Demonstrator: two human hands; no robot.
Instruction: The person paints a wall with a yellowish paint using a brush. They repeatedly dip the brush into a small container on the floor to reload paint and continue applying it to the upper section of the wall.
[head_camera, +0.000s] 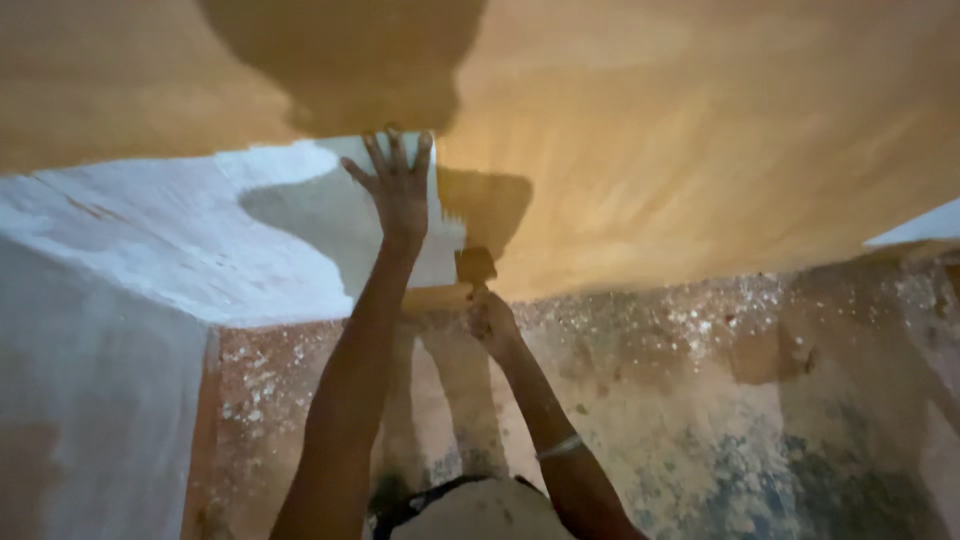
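Hands overhead: left hand (398, 185) flat, fingers spread on ceiling (650, 130); right hand (493, 322) fisted around paintbrush (478, 262).

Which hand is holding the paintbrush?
The right hand grips the wooden-handled paintbrush. The left hand holds nothing; it presses flat, fingers spread, on the white ceiling patch.

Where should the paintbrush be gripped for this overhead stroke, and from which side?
By its wooden handle, from below. The paintbrush points its bristles up against the yellow ceiling, so only the handle hangs free; the right hand wraps it there, while the left hand lies flat on the ceiling.
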